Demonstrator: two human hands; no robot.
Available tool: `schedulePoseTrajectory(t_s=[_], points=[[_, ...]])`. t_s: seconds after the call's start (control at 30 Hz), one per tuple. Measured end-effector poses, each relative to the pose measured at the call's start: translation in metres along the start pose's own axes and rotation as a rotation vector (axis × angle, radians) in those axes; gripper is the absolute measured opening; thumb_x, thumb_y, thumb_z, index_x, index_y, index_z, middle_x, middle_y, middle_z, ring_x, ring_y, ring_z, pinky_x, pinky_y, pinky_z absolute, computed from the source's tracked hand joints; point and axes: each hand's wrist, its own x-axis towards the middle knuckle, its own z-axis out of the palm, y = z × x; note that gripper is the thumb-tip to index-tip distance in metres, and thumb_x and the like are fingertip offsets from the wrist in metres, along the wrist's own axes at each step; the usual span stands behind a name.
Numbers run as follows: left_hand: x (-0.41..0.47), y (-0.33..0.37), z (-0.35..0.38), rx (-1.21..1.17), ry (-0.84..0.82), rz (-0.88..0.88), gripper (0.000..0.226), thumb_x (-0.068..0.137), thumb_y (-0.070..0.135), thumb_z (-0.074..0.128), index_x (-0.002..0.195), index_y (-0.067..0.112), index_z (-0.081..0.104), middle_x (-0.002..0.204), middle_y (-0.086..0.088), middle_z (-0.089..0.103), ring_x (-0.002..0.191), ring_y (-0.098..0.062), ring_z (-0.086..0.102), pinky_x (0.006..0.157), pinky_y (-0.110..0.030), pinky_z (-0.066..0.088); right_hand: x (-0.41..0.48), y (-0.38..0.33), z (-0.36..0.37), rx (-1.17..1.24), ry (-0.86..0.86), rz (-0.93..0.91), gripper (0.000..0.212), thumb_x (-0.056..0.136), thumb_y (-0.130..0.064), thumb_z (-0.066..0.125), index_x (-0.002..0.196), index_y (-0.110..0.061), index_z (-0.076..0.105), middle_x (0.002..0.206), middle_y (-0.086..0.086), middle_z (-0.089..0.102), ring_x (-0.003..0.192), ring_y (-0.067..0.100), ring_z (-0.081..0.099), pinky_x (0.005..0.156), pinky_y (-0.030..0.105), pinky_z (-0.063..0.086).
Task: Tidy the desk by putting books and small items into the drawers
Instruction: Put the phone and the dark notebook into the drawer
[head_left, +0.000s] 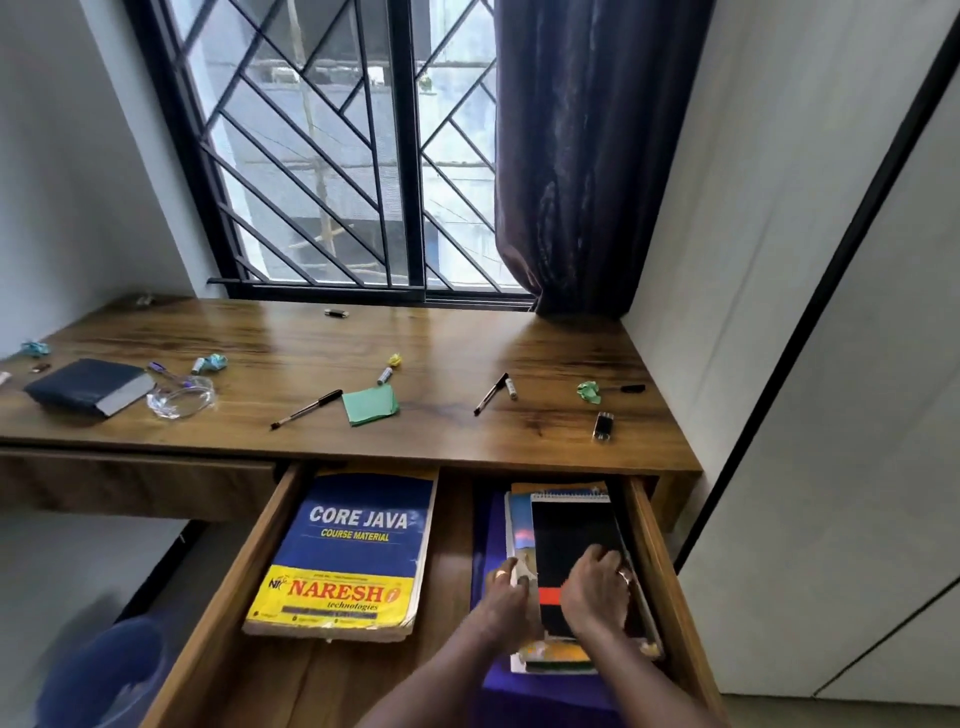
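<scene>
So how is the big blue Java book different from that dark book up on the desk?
The Core Java book lies inside the open drawer; the dark blue book still sits on the desk. The Core Java book has a bright blue and yellow cover with large lettering; the dark blue book's cover looks plain. The Core Java book's edges look worn; the dark blue book looks neat. Both are thick, closed and lying flat.

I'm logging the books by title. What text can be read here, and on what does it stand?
All on the blue and yellow book in the open drawer:
"CORE JAVA"
"COURSE MATERIAL"
"NARESH"
"technologies"
The fine print along its bottom edge is too blurred to read.
The notebooks under both hands show no readable text.
</scene>
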Motion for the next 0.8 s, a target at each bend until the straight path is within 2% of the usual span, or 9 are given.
schedulePoseTrajectory(t_s=[0.03,0.1,0.2,0.27,0.33,0.5,0.63,0.8], points=[[-0.001,-0.005,-0.003,0.018,0.011,-0.002,0.067,0.094,0.034,0.053,0.149,0.011,0.023,0.158,-0.015,0.008,0.147,-0.035,0.002,0.121,-0.041,0.016,-0.001,-0.007,0.001,-0.004,0.000,-0.029,0.043,0.093,-0.025,0.051,0.131,-0.008,0.040,0.131,0.012,0.046,0.115,0.023,0.052,0.090,0.025,0.048],[-0.006,-0.019,-0.011,0.013,0.070,-0.015,0.070,0.094,0.036,0.053,0.151,0.012,0.019,0.159,-0.018,0.001,0.147,-0.033,0.000,0.121,-0.041,0.013,-0.006,-0.028,0.005,-0.010,-0.002,-0.090,0.043,0.094,-0.025,0.048,0.132,-0.008,0.040,0.132,0.012,0.045,0.117,0.024,0.050,0.092,0.026,0.045],[-0.018,-0.045,-0.030,0.014,0.163,-0.042,0.065,0.093,0.032,0.054,0.146,0.004,0.029,0.158,-0.016,0.010,0.148,-0.026,0.003,0.120,-0.034,0.010,-0.013,-0.061,0.013,-0.004,0.021,-0.174,0.036,0.096,-0.017,0.036,0.130,-0.007,0.044,0.129,0.012,0.046,0.117,0.025,0.049,0.095,0.027,0.043],[-0.030,-0.067,-0.043,-0.007,0.213,-0.039,0.059,0.093,0.028,0.054,0.144,0.006,0.033,0.158,-0.012,0.014,0.148,-0.024,0.006,0.118,-0.030,0.010,-0.023,-0.086,0.020,-0.001,0.009,-0.233,0.035,0.095,-0.012,0.033,0.128,-0.007,0.045,0.129,0.012,0.047,0.117,0.025,0.050,0.096,0.028,0.042],[-0.042,-0.093,-0.054,-0.030,0.274,-0.062,0.060,0.093,0.029,0.055,0.146,0.012,0.031,0.159,-0.011,0.008,0.147,-0.028,0.006,0.118,-0.032,0.015,-0.036,-0.115,0.027,-0.006,-0.006,-0.268,0.035,0.094,-0.009,0.034,0.127,-0.008,0.045,0.131,0.012,0.046,0.118,0.025,0.051,0.098,0.030,0.041],[-0.070,-0.166,-0.090,-0.104,0.382,-0.157,0.062,0.094,0.030,0.053,0.147,0.009,0.031,0.159,-0.009,0.004,0.148,-0.026,0.004,0.118,-0.031,0.017,-0.064,-0.195,0.041,-0.004,-0.019,-0.364,0.044,0.093,-0.008,0.038,0.136,-0.007,0.038,0.136,0.012,0.038,0.123,0.026,0.043,0.102,0.029,0.038],[-0.095,-0.236,-0.123,-0.103,0.383,-0.219,0.059,0.094,0.033,0.052,0.145,0.011,0.034,0.158,-0.008,0.009,0.146,-0.025,0.008,0.119,-0.030,0.014,-0.090,-0.271,0.057,0.005,0.007,-0.424,0.041,0.091,-0.009,0.038,0.132,-0.008,0.042,0.133,0.012,0.041,0.120,0.026,0.044,0.101,0.030,0.039],[-0.131,-0.341,-0.170,-0.144,0.369,-0.288,0.058,0.096,0.032,0.049,0.147,0.011,0.032,0.158,-0.007,0.005,0.147,-0.024,0.006,0.120,-0.034,0.017,-0.133,-0.381,0.087,0.053,-0.040,-0.465,0.044,0.091,-0.011,0.041,0.135,-0.009,0.038,0.140,0.014,0.034,0.128,0.028,0.039,0.109,0.032,0.033]])
